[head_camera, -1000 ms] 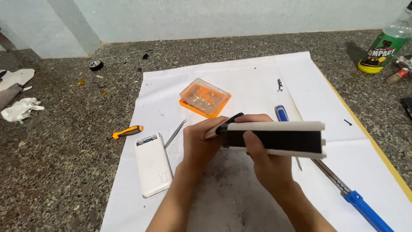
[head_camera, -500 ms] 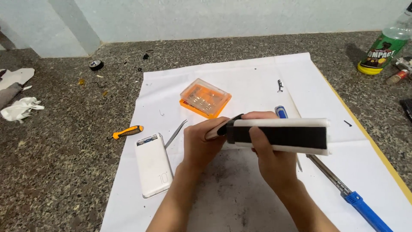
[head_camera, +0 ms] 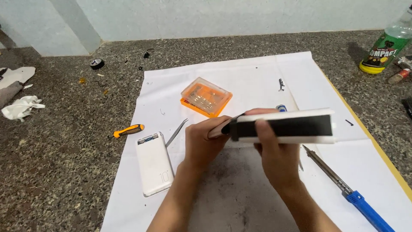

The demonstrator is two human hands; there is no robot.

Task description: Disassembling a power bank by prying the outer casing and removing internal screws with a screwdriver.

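My right hand (head_camera: 274, 161) grips a long white box-shaped device with a black face (head_camera: 292, 126), held level above a white paper sheet (head_camera: 240, 81). At the device's left end, my left hand (head_camera: 205, 144) pinches a thin dark tool (head_camera: 226, 127) against its edge. A second white power bank (head_camera: 153, 163) lies flat on the sheet just left of my left forearm, with metal tweezers (head_camera: 176, 132) beside it. An orange and clear case of small bits (head_camera: 206, 97) sits beyond my hands.
A blue-handled soldering iron (head_camera: 343, 189) lies at the right on the sheet. An orange-handled screwdriver (head_camera: 127, 130) rests on the speckled stone counter. A green bottle (head_camera: 384, 45) stands far right, crumpled white cloth (head_camera: 19, 107) far left, a tape roll (head_camera: 96, 63) near the wall.
The device has shifted slightly up and left in my hands, and my left hand's tool sits closer against its left end. Everything on the sheet stays put.
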